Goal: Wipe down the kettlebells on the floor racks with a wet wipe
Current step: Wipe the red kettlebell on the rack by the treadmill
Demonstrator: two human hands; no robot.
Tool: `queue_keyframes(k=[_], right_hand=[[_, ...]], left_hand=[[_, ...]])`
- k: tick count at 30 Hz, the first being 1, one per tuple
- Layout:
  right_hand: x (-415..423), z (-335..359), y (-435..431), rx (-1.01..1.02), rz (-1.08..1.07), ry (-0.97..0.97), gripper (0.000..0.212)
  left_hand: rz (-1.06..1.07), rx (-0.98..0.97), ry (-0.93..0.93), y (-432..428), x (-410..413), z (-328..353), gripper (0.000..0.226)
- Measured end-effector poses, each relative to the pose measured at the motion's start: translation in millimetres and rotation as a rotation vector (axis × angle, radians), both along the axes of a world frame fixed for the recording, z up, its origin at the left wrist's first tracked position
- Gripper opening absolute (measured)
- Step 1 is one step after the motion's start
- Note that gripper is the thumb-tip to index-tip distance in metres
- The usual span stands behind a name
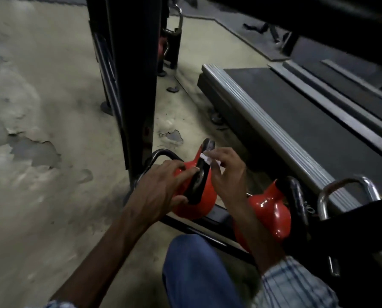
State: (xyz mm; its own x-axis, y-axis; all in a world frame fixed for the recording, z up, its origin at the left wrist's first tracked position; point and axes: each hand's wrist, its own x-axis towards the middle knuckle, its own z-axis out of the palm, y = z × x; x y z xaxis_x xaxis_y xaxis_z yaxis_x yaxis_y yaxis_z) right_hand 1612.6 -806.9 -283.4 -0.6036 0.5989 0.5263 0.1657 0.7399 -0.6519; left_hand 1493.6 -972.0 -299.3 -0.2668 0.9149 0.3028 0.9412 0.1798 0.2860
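On kettlebell handle [198, 184], right fingers [217, 157] pinching wipe [204, 157]

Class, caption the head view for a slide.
Left hand grips a red kettlebell by its black handle while the right hand holds a white wipe to it.

Just below the middle of the frame, a glossy red kettlebell [198, 210] with a black handle sits on the low black rack [196, 230]. The left hand [161, 187] grips that handle. The right hand [227, 174] pinches a small white wet wipe [205, 157] against the handle's top end. To the lower right stands a second red kettlebell [267, 207], upright, also with a black handle. Past it, the silver handle [321, 205] of a third shows.
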Motion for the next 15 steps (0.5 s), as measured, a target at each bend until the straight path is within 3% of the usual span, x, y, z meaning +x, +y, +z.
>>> queue_keyframes(k=[3,5,9,11,15], right_hand=[[-31,17,38,-0.249,-0.127,-0.079,0.008],[-49,17,65,-0.495,-0.155,-0.167,0.014],[-58,2,88,-0.942,-0.131,-0.058,0.017],[-48,9,77,-0.89,-0.124,-0.057,0.018],[-28,18,56,-0.359,0.052,-0.185,0.014]], left_hand=[[0.018,0.015,-0.011,-2,5,1,0.087],[0.021,0.008,-0.022,0,6,3,0.088],[0.03,-0.026,-0.011,5,3,6,0.089],[0.028,-0.024,-0.028,5,4,4,0.09],[0.046,-0.018,-0.033,3,6,1,0.09]])
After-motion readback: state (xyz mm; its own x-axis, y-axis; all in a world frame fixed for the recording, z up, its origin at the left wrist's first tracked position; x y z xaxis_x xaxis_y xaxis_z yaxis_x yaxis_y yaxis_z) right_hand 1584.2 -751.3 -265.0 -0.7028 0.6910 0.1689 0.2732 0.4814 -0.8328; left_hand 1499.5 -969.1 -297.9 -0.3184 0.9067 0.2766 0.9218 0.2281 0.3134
